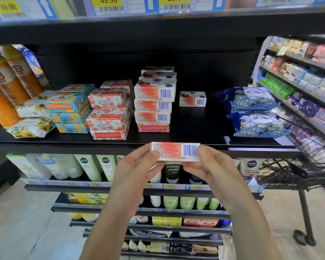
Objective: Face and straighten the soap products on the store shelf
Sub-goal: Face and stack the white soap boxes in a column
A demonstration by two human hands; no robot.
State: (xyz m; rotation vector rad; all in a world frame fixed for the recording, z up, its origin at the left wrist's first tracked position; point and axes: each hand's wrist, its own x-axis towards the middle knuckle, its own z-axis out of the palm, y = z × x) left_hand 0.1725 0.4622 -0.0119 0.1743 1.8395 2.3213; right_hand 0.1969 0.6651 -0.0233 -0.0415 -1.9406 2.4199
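at the far left the orange bottles (6,87) stand over the yellow flowered soap packs (31,127), which lie skewed on the shelf (64,145). next come the blue citrus boxes (69,107), stacked crooked. the goat soap packs (108,113) beside them have their lettering upside down, so both piles need turning.

my left hand (133,171), out in front of the shelf edge, pinches the left end of the soap box (174,152) i'm holding, thumb on the near face and fingers curled behind. up past it stands the stack of white and red boxes (154,102), barcodes facing the aisle, which i judge to be the wrong side out. the box in my hands shows me the same barcode panel. i hold it level by both ends so i can roll it over and find its front.

a lone matching box (193,99) sits apart from the stack, to its right, on a bare stretch where i'd guess this one belongs. my right hand (212,166) clamps the right end, thumb by the barcode and fingers beneath. further right lie two panda packs (251,111), which i'd leave alone.
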